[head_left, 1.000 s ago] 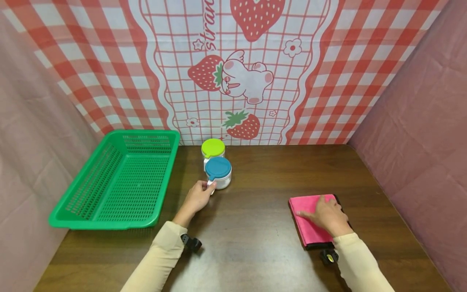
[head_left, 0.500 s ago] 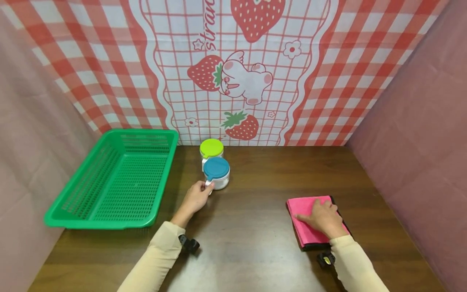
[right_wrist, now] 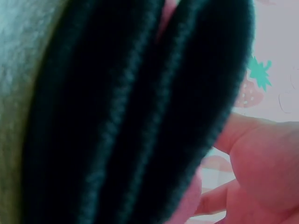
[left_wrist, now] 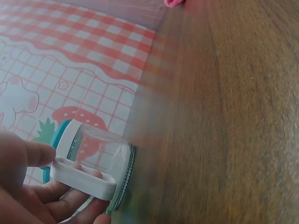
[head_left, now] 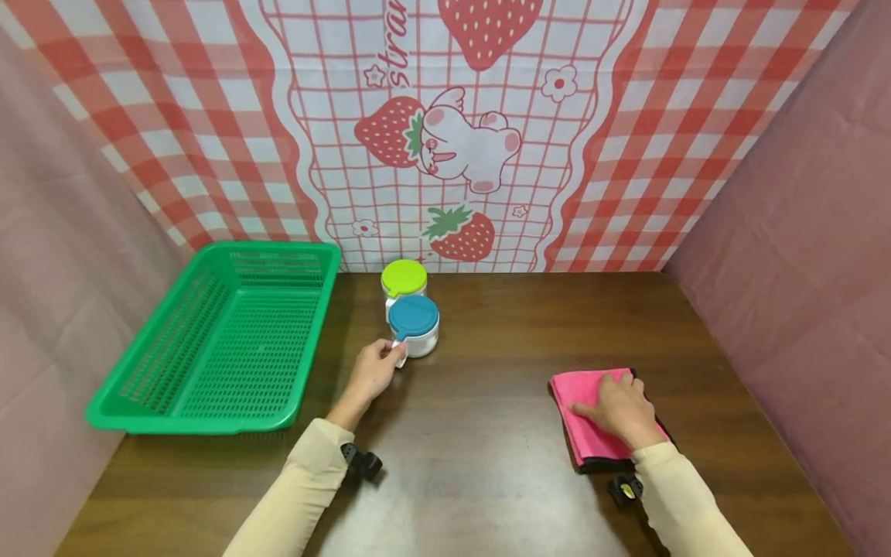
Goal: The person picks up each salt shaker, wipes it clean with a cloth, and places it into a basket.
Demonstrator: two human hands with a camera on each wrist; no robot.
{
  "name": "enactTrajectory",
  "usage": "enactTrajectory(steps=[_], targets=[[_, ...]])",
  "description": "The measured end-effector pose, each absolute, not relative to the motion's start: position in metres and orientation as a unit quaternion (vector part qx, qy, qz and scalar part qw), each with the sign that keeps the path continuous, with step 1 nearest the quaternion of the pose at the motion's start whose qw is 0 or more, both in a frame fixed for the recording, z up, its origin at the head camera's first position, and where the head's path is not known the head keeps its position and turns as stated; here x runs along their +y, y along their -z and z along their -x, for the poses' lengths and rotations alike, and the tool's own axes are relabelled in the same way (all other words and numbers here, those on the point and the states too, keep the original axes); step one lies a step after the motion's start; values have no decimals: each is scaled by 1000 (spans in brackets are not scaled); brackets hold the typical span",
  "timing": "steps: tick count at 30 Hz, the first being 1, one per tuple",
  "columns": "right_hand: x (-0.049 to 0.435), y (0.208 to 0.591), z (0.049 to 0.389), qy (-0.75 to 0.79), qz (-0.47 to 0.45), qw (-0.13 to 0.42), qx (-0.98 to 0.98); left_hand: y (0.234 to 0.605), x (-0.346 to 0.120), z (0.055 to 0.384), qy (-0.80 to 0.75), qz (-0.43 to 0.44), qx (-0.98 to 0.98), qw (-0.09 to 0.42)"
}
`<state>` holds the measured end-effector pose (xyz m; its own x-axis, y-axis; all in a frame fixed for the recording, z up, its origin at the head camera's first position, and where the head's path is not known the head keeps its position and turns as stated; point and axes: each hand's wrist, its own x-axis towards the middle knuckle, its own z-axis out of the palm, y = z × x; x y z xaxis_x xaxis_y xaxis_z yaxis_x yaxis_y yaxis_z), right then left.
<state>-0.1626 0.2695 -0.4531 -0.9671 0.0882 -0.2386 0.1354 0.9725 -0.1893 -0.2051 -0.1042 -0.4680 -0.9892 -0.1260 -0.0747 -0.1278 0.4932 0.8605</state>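
In the head view my left hand [head_left: 372, 371] pinches the white handle [left_wrist: 84, 181] of a clear seasoning jar with a blue lid [head_left: 414, 317]. The jar stands upright on the table. The left wrist view shows the thumb at the top of the handle and other fingers behind it. Directly behind stands a similar jar with a lime-green lid [head_left: 404, 277], partly hidden. At the right, my right hand [head_left: 622, 410] rests on a folded pink cloth [head_left: 585, 441] with its fingers spread. The cloth's dark folded edges [right_wrist: 140, 112] fill much of the right wrist view.
A green perforated plastic basket [head_left: 261, 348] stands at the left of the brown wooden table [head_left: 480, 433], with nothing seen inside. A strawberry-print checked cloth [head_left: 459, 147] hangs behind the table. Pink fabric hangs along both sides.
The head view has shifted slightly. Both hands keep their places at the jar handle and on the pink cloth, whose left edge now looks slightly more bowed.
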Motion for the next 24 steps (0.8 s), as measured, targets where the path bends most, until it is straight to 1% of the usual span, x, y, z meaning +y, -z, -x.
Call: enactTrajectory(steps=[6, 10, 18, 24], targets=[[272, 452, 166, 98, -53, 104, 988, 469, -105, 208, -524, 69, 849, -11], [273, 454, 164, 104, -47, 72, 991, 472, -103, 210, -558, 66, 828, -2], [271, 460, 161, 106, -1, -7, 994, 472, -102, 214, -623, 77, 776, 64], [271, 456, 165, 111, 22, -19, 993, 471, -104, 215, -619, 81, 777, 78]])
